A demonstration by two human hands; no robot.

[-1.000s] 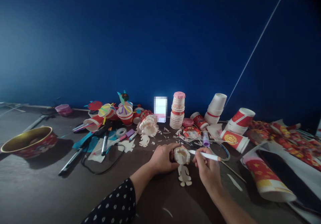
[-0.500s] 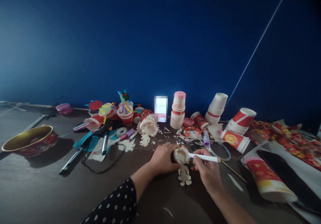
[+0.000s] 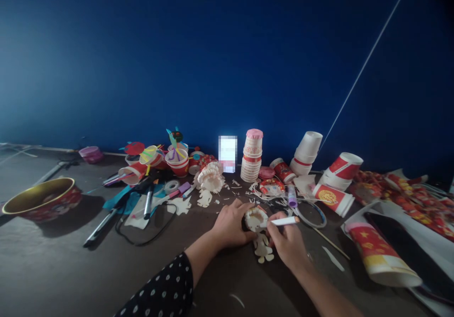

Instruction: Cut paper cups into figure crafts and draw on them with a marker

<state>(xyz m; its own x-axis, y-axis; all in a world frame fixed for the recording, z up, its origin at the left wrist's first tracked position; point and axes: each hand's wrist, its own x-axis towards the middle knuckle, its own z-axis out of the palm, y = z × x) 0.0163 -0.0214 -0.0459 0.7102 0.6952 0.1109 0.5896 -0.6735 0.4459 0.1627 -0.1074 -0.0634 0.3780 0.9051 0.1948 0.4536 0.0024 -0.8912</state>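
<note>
- Lower centre of frame, over the table — left hand wrapped around a cut paper cup
- right hand pinching a white marker, tip at the cup rim
- paper doll cutout just below the cup

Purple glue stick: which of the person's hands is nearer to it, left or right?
Right. The right hand sits below the purple glue stick, apart from it; the left hand lies farther off, down and to its left.
</note>
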